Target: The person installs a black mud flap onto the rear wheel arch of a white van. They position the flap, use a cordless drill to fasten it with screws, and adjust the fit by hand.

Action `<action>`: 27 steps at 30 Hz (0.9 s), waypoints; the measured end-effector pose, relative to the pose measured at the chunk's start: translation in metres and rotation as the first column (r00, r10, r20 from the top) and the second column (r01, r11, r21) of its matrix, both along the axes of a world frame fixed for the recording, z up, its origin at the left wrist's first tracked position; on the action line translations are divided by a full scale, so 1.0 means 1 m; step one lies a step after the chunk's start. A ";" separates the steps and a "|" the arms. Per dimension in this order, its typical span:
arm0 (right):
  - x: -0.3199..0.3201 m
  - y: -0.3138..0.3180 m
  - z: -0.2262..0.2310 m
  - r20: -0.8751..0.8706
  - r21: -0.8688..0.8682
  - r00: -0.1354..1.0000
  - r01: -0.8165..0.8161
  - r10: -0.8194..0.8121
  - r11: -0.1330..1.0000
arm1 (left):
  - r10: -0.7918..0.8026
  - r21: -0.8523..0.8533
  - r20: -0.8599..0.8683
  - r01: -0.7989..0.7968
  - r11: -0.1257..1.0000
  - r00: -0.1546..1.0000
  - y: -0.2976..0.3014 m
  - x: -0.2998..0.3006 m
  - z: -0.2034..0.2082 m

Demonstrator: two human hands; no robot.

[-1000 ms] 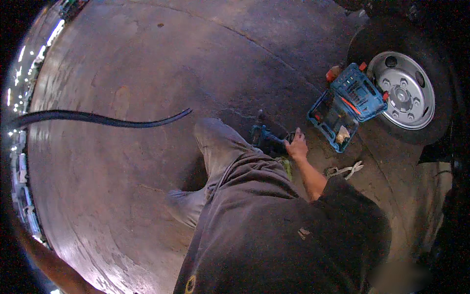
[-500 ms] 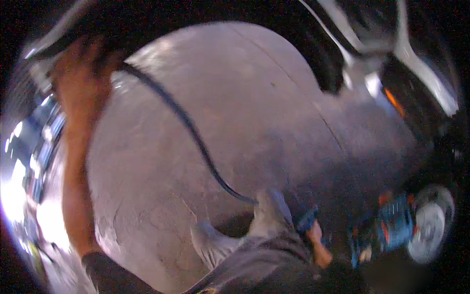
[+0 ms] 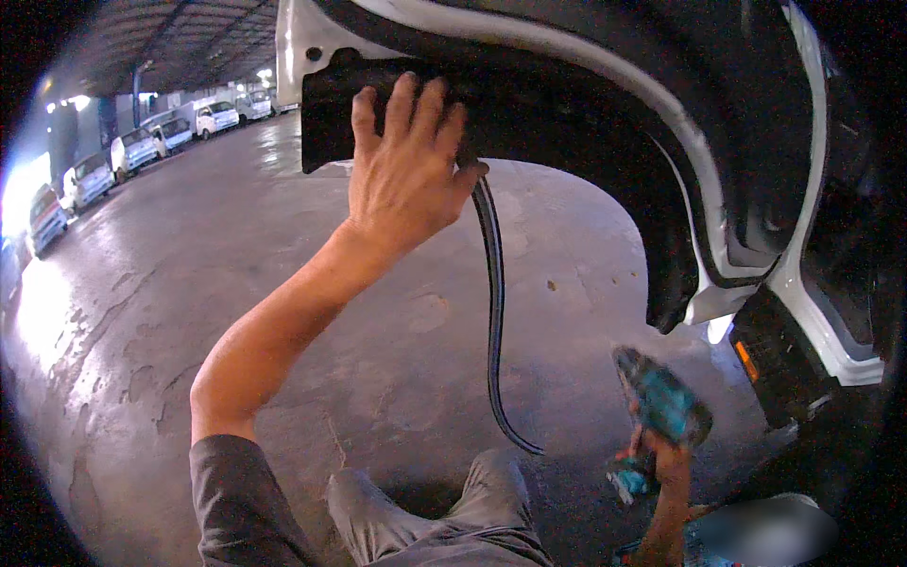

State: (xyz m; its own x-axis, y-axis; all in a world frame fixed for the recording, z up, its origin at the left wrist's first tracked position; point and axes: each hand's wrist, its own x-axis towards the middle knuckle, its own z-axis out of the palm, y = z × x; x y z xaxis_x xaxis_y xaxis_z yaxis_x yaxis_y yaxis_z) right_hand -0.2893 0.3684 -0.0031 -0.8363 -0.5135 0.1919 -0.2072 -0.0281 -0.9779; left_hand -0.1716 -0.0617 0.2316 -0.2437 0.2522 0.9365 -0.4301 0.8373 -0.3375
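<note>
- My left hand [image 3: 408, 170] is raised overhead, palm flat against the black liner [image 3: 529, 104] inside the white wheel arch [image 3: 718, 180], fingers spread wide and pressing on its lower edge.
- A black rubber strip [image 3: 493, 312] hangs from the liner right at that hand's thumb side, dropping straight down and curling to the right at its loose end, just above my knee [image 3: 491, 472].
- My right hand [image 3: 666, 463] sits low, well below the wheel arch, fingers wrapped tight around the grip of a teal cordless drill [image 3: 661, 402]; the drill is blurred and points up and left toward the arch.
- Something small and teal [image 3: 628, 482] shows just left of that hand; I cannot tell what it is.
- An orange side lamp [image 3: 746, 359] sits on the dark panel just under the arch's right end.
- Far left of the arch, a row of white vans [image 3: 132, 151] stands along the edge of the wet concrete floor [image 3: 283, 236].
</note>
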 end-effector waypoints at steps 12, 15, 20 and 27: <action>0.044 -0.162 0.223 -0.705 -0.094 0.708 -0.133 0.028 0.987 | -0.161 0.069 0.286 0.147 0.987 0.945 0.017 -0.005 -0.027; 0.055 -0.179 0.244 -0.707 -0.119 0.705 -0.199 0.057 0.973 | -0.312 0.146 0.211 0.286 0.947 0.927 0.025 0.001 -0.033; 0.064 -0.198 0.262 -0.754 -0.118 0.656 -0.192 0.038 0.974 | -0.511 0.197 0.079 0.489 0.849 0.856 0.039 0.001 -0.031; 0.067 -0.202 0.266 -0.780 -0.042 0.626 -0.055 0.002 0.998 | -0.540 0.205 0.036 0.523 0.827 0.841 0.042 0.000 -0.027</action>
State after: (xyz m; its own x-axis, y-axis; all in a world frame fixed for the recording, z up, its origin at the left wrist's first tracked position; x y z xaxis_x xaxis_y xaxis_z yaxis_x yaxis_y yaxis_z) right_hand -0.2226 0.1665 0.2628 -0.3461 -0.5007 0.7934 -0.8888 -0.0958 -0.4481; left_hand -0.1715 -0.0197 0.2044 -0.2046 0.1970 0.9588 0.1238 0.9769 -0.1743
